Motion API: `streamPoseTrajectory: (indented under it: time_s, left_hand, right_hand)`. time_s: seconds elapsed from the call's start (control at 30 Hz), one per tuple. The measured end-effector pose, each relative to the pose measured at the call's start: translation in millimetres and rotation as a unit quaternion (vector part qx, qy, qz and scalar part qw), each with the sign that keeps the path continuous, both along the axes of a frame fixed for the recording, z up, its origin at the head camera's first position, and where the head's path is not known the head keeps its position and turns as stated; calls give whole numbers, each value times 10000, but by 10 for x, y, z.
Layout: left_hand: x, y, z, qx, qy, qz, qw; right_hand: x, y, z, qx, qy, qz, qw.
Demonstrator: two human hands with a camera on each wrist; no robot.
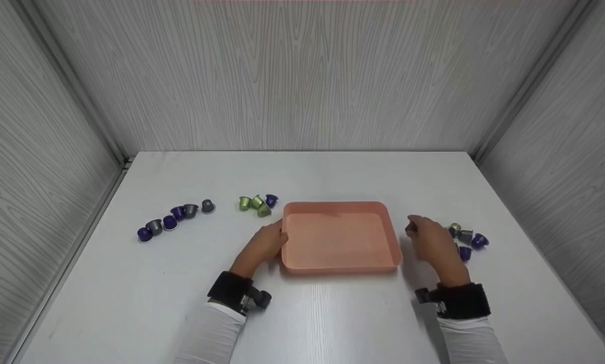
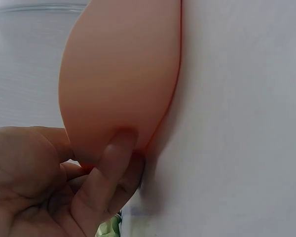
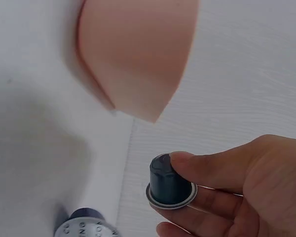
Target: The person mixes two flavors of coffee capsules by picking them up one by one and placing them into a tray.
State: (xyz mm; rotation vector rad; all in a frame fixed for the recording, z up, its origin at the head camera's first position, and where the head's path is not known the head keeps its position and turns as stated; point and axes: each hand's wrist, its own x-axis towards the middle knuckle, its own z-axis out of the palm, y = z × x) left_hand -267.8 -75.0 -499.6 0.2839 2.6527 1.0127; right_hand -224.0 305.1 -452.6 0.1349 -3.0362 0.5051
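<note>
My left hand (image 1: 264, 242) grips the left wall of a shallow salmon-pink tray (image 1: 340, 270), whose floor is bare. In the left wrist view, fingers curl at the corner of the tray (image 2: 121, 74). Just off the tray's right side, my right hand (image 1: 431, 245) pinches a dark coffee capsule (image 3: 170, 185) between thumb and fingers, above the table. Beside that hand lie a green capsule (image 1: 454, 228), a grey capsule (image 1: 465, 236) and purple capsules (image 1: 479, 241), partly hidden by the hand. A lettered capsule lid (image 3: 86, 228) shows low in the right wrist view.
Green capsules (image 1: 257, 202) and a purple capsule (image 1: 271, 200) cluster behind the tray's left corner. Farther left runs a slanting row of purple and grey capsules (image 1: 170, 222). Pale wood-grain panels (image 1: 302, 76) enclose the white table (image 1: 322, 323) at the back and sides.
</note>
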Motion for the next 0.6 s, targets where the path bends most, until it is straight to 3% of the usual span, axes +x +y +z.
streamPoseTrajectory:
  time_s: [0.17, 0.3, 0.4, 0.6]
  left_hand:
    - [3, 8, -15, -41, 27, 33, 10000]
    - [19, 7, -31, -29, 81, 13, 10000]
    - [31, 8, -36, -40, 227, -62, 9997]
    - [32, 1, -26, -31, 326, -52, 9994]
  right_hand:
    - [-4, -238, 48, -236, 766, 582, 9951]
    - [-44, -457, 50, -311, 1000, 1025, 9892]
    - [-77, -614, 37, -354, 1015, 1314, 9855]
    - [-164, -918, -18, -422, 613, 1707, 9825]
